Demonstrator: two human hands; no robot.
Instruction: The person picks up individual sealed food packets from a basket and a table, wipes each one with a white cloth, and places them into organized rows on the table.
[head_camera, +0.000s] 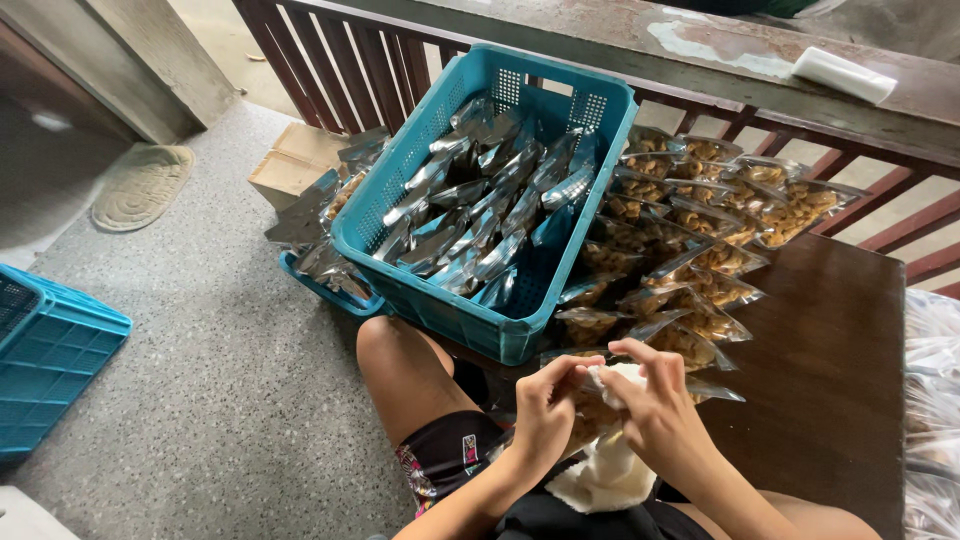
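My left hand (548, 405) and my right hand (655, 405) meet over my lap, both pinching the top of a clear snack pouch (590, 412) filled with brown snack pieces. A white cloth (605, 475) lies under the pouch on my lap, and a bit of it shows between my fingers. Just beyond my hands, several filled pouches (690, 250) lie in overlapping rows on the dark wooden table (830, 370).
A teal plastic crate (440, 310) with silvery pouches rests tilted on the table's left edge. Another teal crate (50, 350) stands on the floor at left, a cardboard box (290, 160) behind. A wooden railing (330, 50) runs across the back, a doormat (140, 185) far left.
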